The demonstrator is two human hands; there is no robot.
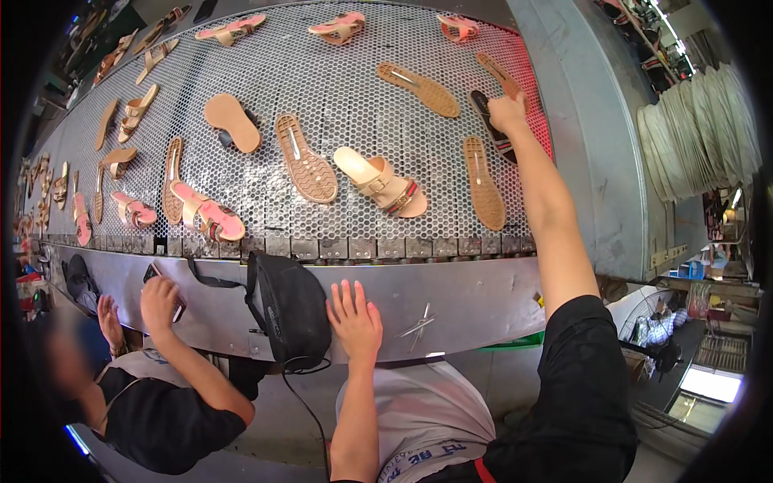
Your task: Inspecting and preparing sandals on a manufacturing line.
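Note:
My right arm reaches across a perforated metal conveyor (322, 80) to its far right. There my right hand (508, 113) is closed on a dark sandal (485, 113) with a striped strap; its fingertips are partly hidden. A tan shoe sole (498, 74) lies just beyond that hand, and another sole (484, 185) lies nearer to me. My left hand (354, 319) rests on the conveyor's metal front ledge (451, 302), fingers spread and holding nothing. Beside it sits a black bag (291, 310). A beige sandal (381, 182) with a buckle and striped strap lies above the left hand.
Several other sandals and soles, including a pink-lined sandal (207, 211) and an upturned sole (306, 159), are spread over the conveyor. A grey metal housing (592, 121) borders it on the right, with a pale ribbed duct (696, 133). Another person (173, 402) stands at the left.

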